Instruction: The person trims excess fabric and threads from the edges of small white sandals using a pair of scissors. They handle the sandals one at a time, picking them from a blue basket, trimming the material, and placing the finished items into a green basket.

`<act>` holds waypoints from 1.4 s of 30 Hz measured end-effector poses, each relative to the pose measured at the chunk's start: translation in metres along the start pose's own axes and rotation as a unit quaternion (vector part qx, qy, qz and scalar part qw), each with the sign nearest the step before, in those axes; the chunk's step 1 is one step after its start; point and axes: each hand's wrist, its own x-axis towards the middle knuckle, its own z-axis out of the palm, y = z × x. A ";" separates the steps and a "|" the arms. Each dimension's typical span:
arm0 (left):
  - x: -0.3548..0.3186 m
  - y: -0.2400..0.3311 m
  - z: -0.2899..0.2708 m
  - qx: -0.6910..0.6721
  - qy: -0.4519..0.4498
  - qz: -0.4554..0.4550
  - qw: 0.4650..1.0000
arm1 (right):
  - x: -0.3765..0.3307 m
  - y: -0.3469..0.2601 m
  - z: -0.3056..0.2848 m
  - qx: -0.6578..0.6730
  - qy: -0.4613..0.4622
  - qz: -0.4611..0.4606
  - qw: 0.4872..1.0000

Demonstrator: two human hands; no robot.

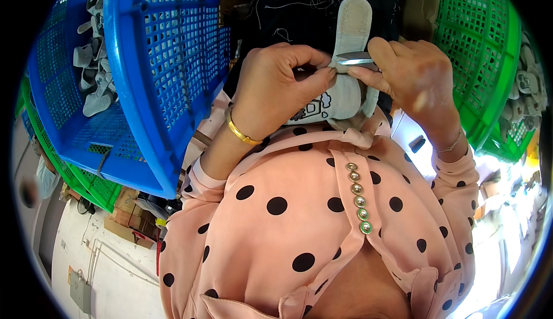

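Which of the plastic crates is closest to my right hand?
The green crate on your right side. It sits just beside the right hand, while the blue crate stands on the far side of the left hand.

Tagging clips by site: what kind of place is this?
Likely a small garment or sock workshop: a blue crate and green crate hold grey socks, and both hands trim a grey sock with small snips.

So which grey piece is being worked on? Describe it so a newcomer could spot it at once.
Look between the blue crate and the green crate, just above the pink polka-dot blouse. The grey sock sits there, pinched by both hands. Unlike those heaped in the crates, it has metal snips against it.
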 end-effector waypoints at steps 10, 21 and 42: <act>-0.001 0.002 0.003 0.036 0.016 0.029 0.999 | 0.004 0.004 -0.006 -0.023 -0.009 -0.032 0.999; -0.005 0.004 0.002 0.069 0.016 0.077 0.995 | 0.011 0.003 -0.024 0.021 -0.096 -0.023 0.995; -0.005 -0.004 0.001 0.038 0.031 0.065 0.997 | 0.009 0.010 -0.015 0.158 -0.076 0.065 0.982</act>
